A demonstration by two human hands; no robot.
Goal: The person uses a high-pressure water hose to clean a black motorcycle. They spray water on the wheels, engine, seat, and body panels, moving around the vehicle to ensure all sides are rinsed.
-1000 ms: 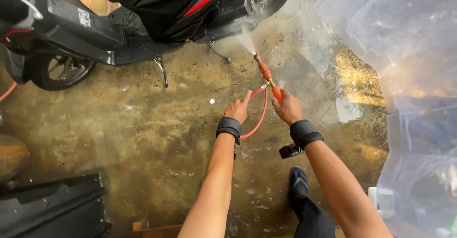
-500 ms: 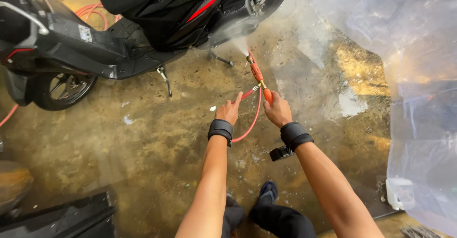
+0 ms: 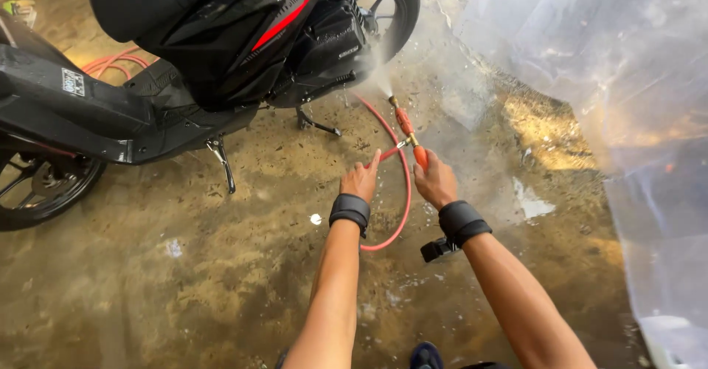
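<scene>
My right hand (image 3: pixel 434 181) grips the orange spray nozzle (image 3: pixel 405 124) of a pressure washer, pointed up and away at a black scooter with red trim (image 3: pixel 221 37). A fan of water and mist leaves the nozzle tip toward the scooter's engine and rear wheel (image 3: pixel 383 4). My left hand (image 3: pixel 361 179) holds the red hose (image 3: pixel 404 184) just behind the nozzle fitting, one finger stretched along it. Both wrists wear black bands. The hose loops down between my forearms and runs off under the scooter.
The wet concrete floor (image 3: pixel 184 280) is brown and puddled. The scooter rests on its kickstand (image 3: pixel 221 162); its front wheel (image 3: pixel 37 192) is at the left. A clear plastic sheet (image 3: pixel 590 66) hangs along the right. My dark shoe (image 3: pixel 425 356) shows at the bottom.
The view has come closer to the scooter. Both hands have kept their hold while the nozzle swung up toward the engine and rear wheel.
</scene>
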